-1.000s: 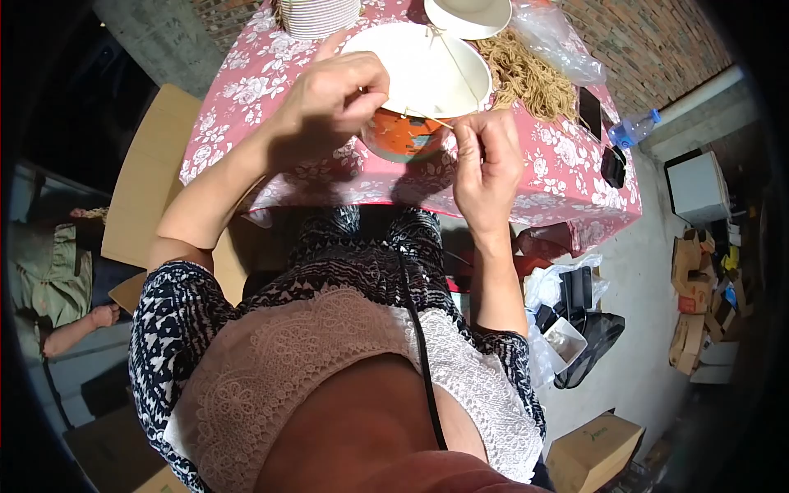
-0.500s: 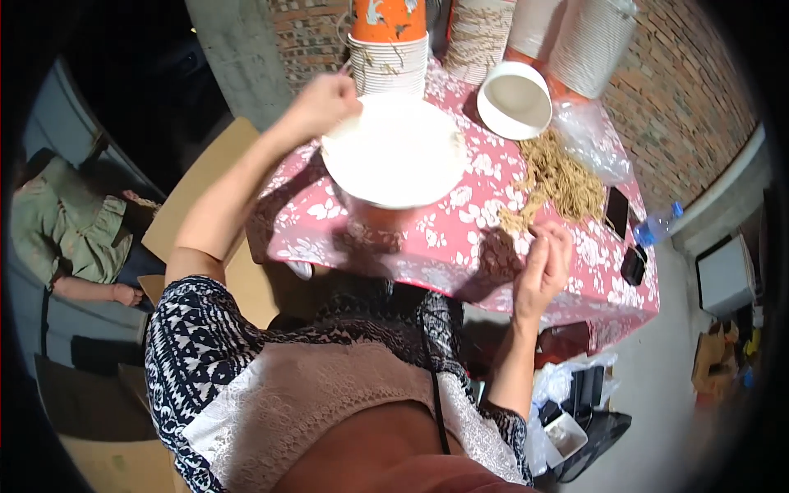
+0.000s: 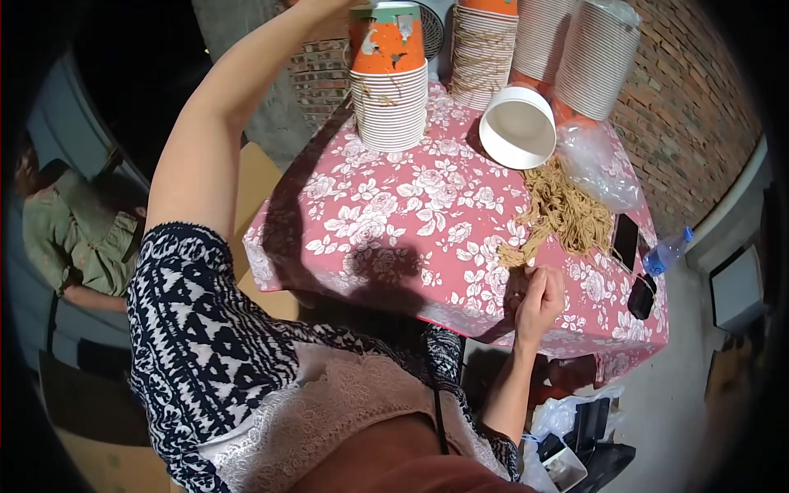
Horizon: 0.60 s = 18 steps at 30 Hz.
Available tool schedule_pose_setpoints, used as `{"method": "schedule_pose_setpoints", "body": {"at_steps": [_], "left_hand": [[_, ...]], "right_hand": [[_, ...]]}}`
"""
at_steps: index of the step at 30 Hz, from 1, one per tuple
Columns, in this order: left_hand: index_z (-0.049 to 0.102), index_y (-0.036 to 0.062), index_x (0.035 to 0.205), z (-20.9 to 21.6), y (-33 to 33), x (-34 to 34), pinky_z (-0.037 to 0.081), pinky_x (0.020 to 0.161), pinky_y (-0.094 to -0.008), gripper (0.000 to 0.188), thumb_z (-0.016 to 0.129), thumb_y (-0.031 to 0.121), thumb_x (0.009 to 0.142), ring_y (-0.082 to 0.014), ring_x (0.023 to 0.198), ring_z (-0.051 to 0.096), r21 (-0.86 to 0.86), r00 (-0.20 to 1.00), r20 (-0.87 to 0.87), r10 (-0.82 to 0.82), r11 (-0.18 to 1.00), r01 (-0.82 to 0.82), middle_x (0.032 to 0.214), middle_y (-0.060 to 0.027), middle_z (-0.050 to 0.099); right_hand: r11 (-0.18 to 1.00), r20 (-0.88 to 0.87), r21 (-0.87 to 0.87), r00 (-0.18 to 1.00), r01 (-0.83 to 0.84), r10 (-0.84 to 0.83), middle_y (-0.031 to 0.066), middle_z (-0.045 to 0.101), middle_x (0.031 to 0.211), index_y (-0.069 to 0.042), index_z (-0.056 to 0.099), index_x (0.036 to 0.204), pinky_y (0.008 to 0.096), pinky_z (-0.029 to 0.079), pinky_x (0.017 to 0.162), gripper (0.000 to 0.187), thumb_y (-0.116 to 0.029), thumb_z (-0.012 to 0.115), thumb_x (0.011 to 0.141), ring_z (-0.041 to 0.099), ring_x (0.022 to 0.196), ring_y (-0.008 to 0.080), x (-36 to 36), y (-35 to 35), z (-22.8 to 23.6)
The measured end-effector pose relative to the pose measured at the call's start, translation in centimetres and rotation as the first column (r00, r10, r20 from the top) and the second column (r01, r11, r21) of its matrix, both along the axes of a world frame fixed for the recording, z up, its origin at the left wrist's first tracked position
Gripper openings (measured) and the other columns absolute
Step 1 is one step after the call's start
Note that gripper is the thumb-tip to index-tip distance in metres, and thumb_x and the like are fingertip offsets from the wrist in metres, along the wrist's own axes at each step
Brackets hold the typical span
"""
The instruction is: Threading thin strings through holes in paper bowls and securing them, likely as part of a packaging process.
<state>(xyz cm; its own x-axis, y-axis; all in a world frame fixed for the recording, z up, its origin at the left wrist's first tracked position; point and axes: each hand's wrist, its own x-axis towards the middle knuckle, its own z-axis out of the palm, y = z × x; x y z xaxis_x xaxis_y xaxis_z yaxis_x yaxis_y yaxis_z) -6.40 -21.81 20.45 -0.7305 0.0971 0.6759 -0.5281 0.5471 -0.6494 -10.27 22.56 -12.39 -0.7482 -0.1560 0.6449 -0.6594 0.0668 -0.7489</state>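
Observation:
My left arm stretches up to the far side of the table. My left hand [image 3: 333, 5] is cut off by the top edge, beside the top of a stack of paper buckets [image 3: 389, 107]; its fingers are hidden. The stack's upper bucket is orange with a green band, and pale rims are nested below it. Near the front edge, my right hand [image 3: 540, 300] is closed in a fist, and what it holds, if anything, cannot be made out. Just beyond it lies a heap of tan strings [image 3: 567, 209].
A white tub [image 3: 518, 127] lies tipped toward me. Behind it stand more bucket stacks [image 3: 485, 57]. A plastic bag [image 3: 604, 177], a phone [image 3: 625, 242], a water bottle [image 3: 667, 251] and a black item [image 3: 642, 297] are at right. Another person [image 3: 78, 230] is at far left.
The large white round bucket at my left hand has gone from above the table. My left arm has reached up and away toward the stack. My right hand has closed more tightly.

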Motion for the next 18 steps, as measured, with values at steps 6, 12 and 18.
{"method": "schedule_pose_setpoints", "body": {"at_steps": [6,12,18], "left_hand": [[0.058,0.0066,0.087,-3.1,-12.6,-9.1,0.049,0.064,-0.0427,0.017,0.051,0.022,0.088,-0.0276,0.074,0.061,0.155,0.901,0.245,-0.357,0.932,0.327,0.079,-0.0140,0.061],[0.061,0.0076,0.082,-11.3,-3.2,-14.5,0.050,0.069,-0.0413,0.015,0.055,0.021,0.081,-0.0294,0.082,0.060,0.286,0.850,0.335,-0.406,0.904,0.319,0.086,-0.0131,0.062],[0.068,0.0042,0.090,-20.0,9.3,-3.4,0.052,0.072,-0.0491,0.018,0.060,0.012,0.075,-0.0373,0.080,0.067,0.592,0.712,0.478,-0.514,0.787,0.171,0.079,-0.0202,0.067]], "right_hand": [[0.997,-0.102,0.007,0.992,-0.072,0.072,0.0100,0.058,0.078,0.008,0.062,0.081,0.0284,0.041,0.062,0.018,-0.001,0.053,0.095,0.052,0.069,0.0161,0.4,-0.9,0.6],[0.999,-0.021,0.035,0.999,0.038,-0.037,0.0070,0.055,0.076,0.005,0.063,0.083,0.0275,0.039,0.064,0.019,-0.005,0.053,0.096,0.050,0.069,0.0142,-0.3,0.5,-0.4],[0.992,0.024,-0.123,0.999,-0.026,0.029,0.0100,0.062,0.079,0.006,0.064,0.081,0.0290,0.044,0.064,0.019,-0.003,0.055,0.094,0.057,0.070,0.0171,-0.7,-0.9,-1.3]]}}
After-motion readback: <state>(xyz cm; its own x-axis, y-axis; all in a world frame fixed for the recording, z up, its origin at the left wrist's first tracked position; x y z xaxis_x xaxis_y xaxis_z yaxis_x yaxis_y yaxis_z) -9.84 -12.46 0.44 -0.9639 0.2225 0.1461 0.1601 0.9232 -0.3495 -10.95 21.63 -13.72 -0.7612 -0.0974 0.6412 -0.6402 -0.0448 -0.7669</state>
